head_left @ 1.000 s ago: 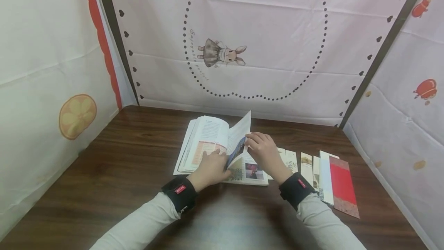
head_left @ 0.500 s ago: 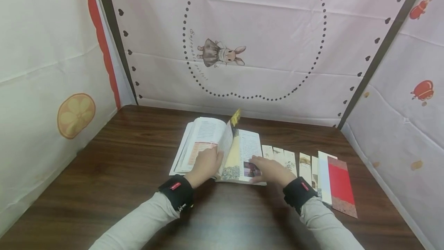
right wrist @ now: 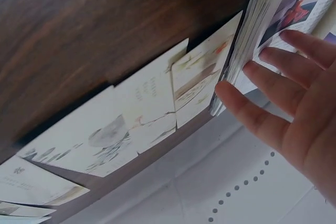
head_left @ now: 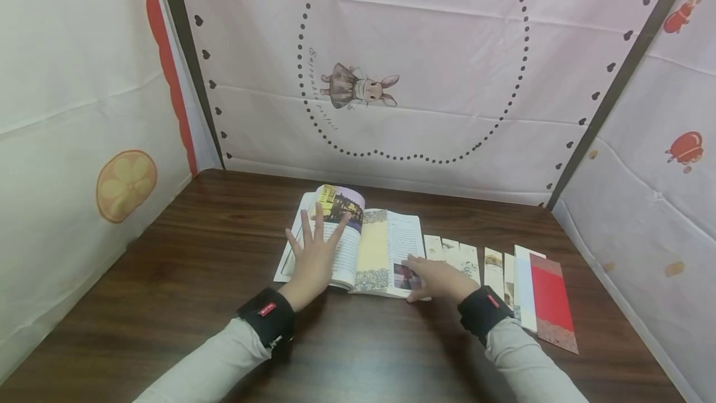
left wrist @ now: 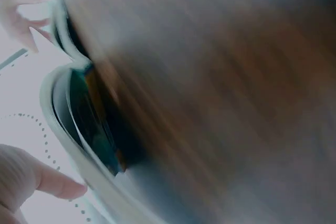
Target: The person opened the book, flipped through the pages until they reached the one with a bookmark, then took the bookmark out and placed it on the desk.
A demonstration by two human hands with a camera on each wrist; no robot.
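Note:
A thick book (head_left: 404,236) lies spread on the table, its left page topped by a yellow and purple night photo (head_left: 335,203). Flat along the inner side of the right page is a cream paper strip (head_left: 373,247) with grey patterned ends. My left hand (head_left: 313,261) has its fingers spread wide over the left page. In the left wrist view its thumb is at the edge of the curved pages (left wrist: 79,161). My right hand (head_left: 439,278) rests at the lower right corner of the right page, beside a small dark photo (head_left: 406,277); its fingers extend over the page edge in the right wrist view.
Right of the book, several pale illustrated cards (head_left: 468,260) lie in a row on the brown wooden table (head_left: 235,229). Beyond them are a pale blue card (head_left: 524,285) and a red one (head_left: 552,294). Printed cloth (head_left: 436,79) hangs at the back and both sides.
One leaf has turned from right to left, bringing up the night photo and exposing the cream strip. My right hand let go of the leaf and lowered; my left hand shifted left and spread.

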